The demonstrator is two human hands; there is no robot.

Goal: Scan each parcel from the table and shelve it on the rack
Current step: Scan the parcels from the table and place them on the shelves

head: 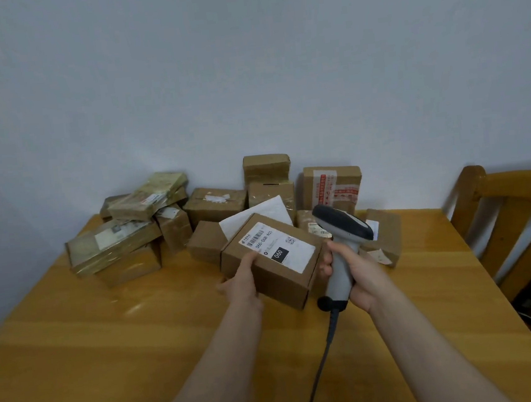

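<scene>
Cardboard parcel gripped by left hand; right hand grips scanner.

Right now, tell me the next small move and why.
Probably aim the scanner at the barcode on the label: the left hand holds the box label-up, the right hand grips the scanner just beside it.

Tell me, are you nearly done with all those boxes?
Not nearly. Done: I cannot tell, because the rack is out of sight. In hand: the left grip holds one box, label up, and the right grip holds the scanner beside it, so this one is at the scanning step. Left: a big pile of boxes on the table by the wall, each to scan and shelve.
</scene>
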